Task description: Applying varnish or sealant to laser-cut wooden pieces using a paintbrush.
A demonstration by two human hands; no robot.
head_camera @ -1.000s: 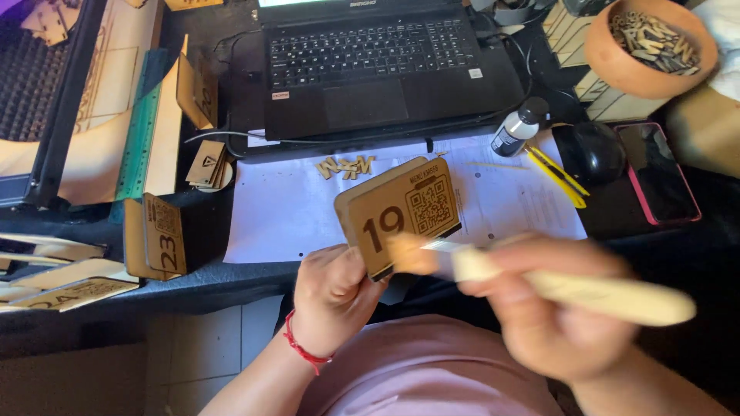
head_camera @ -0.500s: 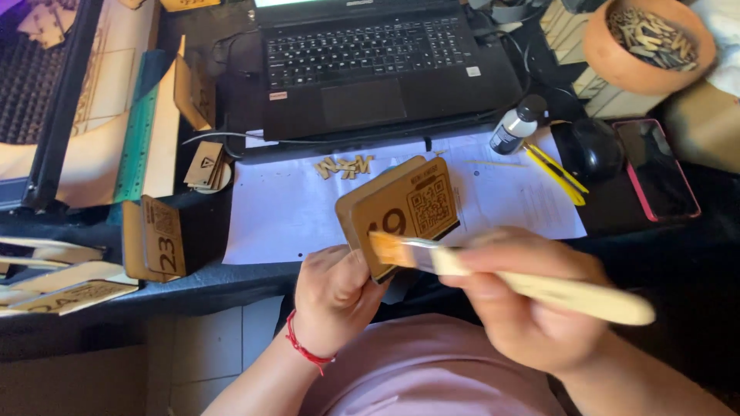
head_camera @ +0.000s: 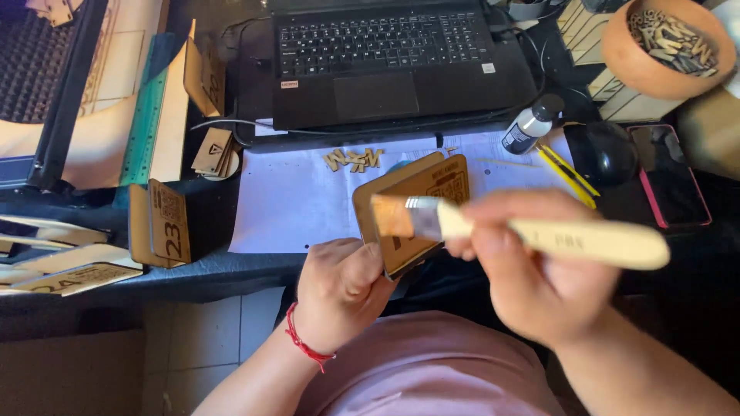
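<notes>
Far left on the dark surface (head_camera: 231,266) stand flat wooden plaques (head_camera: 166,223), thin and rounded at the corners. The left hand (head_camera: 339,289) has its fingers wrapped around the lower edge of a similar plaque (head_camera: 420,196), tilted up over a white paper sheet (head_camera: 293,204). The right hand (head_camera: 532,270), fingers closed on a pale wooden handle, lays a flat brush (head_camera: 432,219) across the plaque's face, bristles touching. The step appears to be brushing or coating the smooth wood. A black laptop (head_camera: 385,54) sits behind.

Person's body seen from above: left hand (head_camera: 339,289) with a thin red cord bracelet (head_camera: 306,345) at the wrist; right hand (head_camera: 532,273) bare; forearms unsleeved; pink garment (head_camera: 432,366) over the torso.
</notes>
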